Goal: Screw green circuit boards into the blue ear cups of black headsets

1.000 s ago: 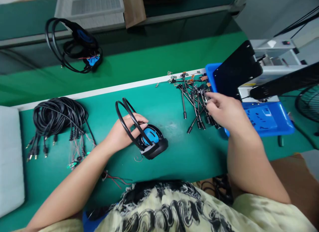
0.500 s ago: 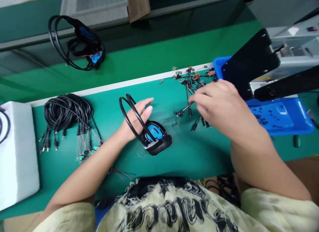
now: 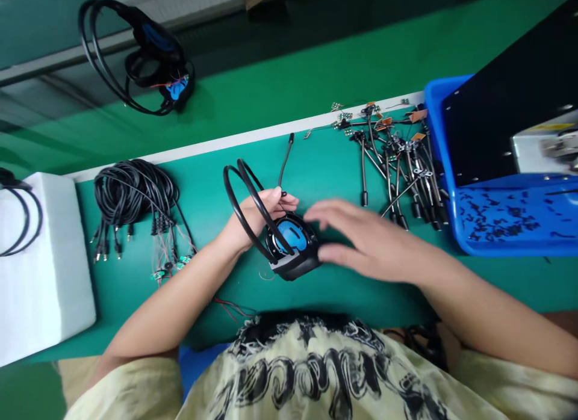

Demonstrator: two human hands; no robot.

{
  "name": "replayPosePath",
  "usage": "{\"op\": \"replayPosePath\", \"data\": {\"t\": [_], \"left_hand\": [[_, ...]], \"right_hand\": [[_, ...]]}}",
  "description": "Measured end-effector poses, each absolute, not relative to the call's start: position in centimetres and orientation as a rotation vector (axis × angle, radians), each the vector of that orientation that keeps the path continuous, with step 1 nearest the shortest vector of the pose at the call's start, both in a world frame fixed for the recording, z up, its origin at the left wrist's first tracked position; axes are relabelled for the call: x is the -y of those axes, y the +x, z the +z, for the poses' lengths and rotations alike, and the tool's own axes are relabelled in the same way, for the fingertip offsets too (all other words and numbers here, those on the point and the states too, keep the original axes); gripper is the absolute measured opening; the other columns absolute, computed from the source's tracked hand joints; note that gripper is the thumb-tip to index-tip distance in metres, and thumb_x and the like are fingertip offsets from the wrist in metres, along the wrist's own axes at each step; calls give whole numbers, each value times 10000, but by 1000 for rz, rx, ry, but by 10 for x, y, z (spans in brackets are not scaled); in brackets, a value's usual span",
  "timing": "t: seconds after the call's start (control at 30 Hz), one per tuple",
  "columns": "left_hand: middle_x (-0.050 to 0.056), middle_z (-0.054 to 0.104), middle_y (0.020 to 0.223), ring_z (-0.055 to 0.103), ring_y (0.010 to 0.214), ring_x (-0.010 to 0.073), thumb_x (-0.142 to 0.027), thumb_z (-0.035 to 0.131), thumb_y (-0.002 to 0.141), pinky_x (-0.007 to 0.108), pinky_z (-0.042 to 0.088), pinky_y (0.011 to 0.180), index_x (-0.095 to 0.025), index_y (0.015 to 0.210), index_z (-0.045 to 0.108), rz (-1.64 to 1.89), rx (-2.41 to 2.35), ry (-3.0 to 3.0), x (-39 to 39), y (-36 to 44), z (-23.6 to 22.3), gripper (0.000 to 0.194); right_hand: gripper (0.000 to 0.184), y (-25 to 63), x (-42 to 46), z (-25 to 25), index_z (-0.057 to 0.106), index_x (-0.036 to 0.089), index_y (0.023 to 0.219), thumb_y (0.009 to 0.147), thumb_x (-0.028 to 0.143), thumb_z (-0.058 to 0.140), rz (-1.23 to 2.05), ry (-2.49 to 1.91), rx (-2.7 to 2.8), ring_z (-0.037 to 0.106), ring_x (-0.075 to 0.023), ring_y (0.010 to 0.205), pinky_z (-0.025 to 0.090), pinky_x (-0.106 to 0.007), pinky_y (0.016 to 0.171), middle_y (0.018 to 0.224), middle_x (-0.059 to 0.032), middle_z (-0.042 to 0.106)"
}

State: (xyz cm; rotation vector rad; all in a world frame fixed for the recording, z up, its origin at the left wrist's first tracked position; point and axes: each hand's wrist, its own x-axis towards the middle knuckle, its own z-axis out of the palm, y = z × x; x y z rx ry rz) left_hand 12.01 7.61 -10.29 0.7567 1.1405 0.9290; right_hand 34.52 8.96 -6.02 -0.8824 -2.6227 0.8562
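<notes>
My left hand (image 3: 259, 218) grips a black headset (image 3: 289, 245) by its double-loop headband and ear cup, which has a blue centre. A thin black cable (image 3: 285, 161) with a small plug rises from under my left fingers. My right hand (image 3: 365, 242) is spread open with nothing in it, its fingertips just to the right of the ear cup. I cannot tell whether they touch. Right of that hand lies a heap of black cable pieces with metal ends and small orange-tagged boards (image 3: 397, 167).
A coiled bundle of black cables (image 3: 130, 197) lies left on the green mat, with loose red and black wires (image 3: 232, 308) near the front edge. A blue tray (image 3: 510, 221) of small black parts sits right, under a black panel (image 3: 510, 107). Another headset (image 3: 149, 62) lies beyond the mat; a white foam block (image 3: 45, 269) is left.
My right hand has moved left from the cable heap to beside the ear cup, now holding nothing. A thin cable now rises from my left hand. The view has shifted, moving everything rightward.
</notes>
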Motion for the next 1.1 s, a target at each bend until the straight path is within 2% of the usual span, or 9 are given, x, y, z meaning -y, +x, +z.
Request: {"op": "replayPosePath", "data": {"t": [0.07, 0.2, 0.33, 0.53, 0.63, 0.73, 0.9, 1.1], "left_hand": [[79, 738, 1013, 676, 951, 200, -582, 684, 793, 308, 505, 840, -175, 900, 728, 925, -1141, 785, -74, 120, -103, 424], [82, 738, 1030, 674, 978, 207, -554, 645, 842, 313, 501, 859, -174, 912, 727, 882, -1132, 799, -60, 131, -99, 395], [87, 737, 1024, 675, 982, 213, -562, 657, 830, 324, 509, 877, -168, 887, 731, 763, -1093, 761, -40, 146, -93, 404], [85, 736, 1010, 696, 924, 196, -550, 658, 838, 310, 537, 830, -172, 946, 690, 771, -942, 663, -38, 156, -82, 395], [79, 738, 954, 706, 886, 185, -545, 656, 841, 288, 546, 789, -170, 948, 665, 806, -943, 628, -45, 160, -76, 390], [62, 735, 920, 707, 850, 158, -528, 615, 880, 256, 551, 752, -174, 956, 643, 835, -961, 600, -50, 162, -73, 364], [49, 727, 905, 704, 818, 134, -499, 570, 919, 236, 562, 733, -172, 972, 632, 899, -937, 540, -54, 159, -78, 338], [45, 728, 862, 712, 778, 126, -496, 538, 939, 214, 573, 715, -167, 944, 636, 849, -894, 475, -58, 156, -83, 343]], "right_hand": [[575, 358, -64, -71, 462, 223, 1349, 887, 551, 560, 1104, -831, 2702, 608, -229, 1132, 570, -377, 877, 1393, -113, 500], [310, 370, -23, -90, 526, 195, 1193, 965, 398, 473, 1189, -913, 2650, 605, -214, 1152, 566, -392, 922, 1354, -116, 526], [264, 380, -4, -93, 543, 207, 1164, 954, 360, 494, 1258, -939, 2576, 593, -217, 1166, 557, -403, 950, 1322, -107, 552], [378, 388, -5, -94, 458, 241, 1320, 951, 318, 469, 1266, -1088, 2195, 568, -208, 1175, 533, -394, 953, 1376, -107, 494], [335, 379, -17, -94, 488, 242, 1252, 937, 348, 526, 1210, -1227, 1915, 614, -178, 1051, 538, -354, 901, 1214, -80, 595], [365, 364, -31, -95, 511, 238, 1176, 870, 389, 639, 1350, -1241, 1860, 639, -160, 986, 550, -321, 855, 1102, -46, 649], [206, 350, -43, -103, 574, 218, 1049, 886, 342, 604, 1588, -1262, 1713, 671, -140, 883, 554, -309, 803, 948, -23, 695], [387, 348, -48, -102, 557, 232, 1149, 812, 359, 700, 1529, -1290, 1769, 654, -134, 833, 567, -297, 753, 1015, -33, 666]]}}
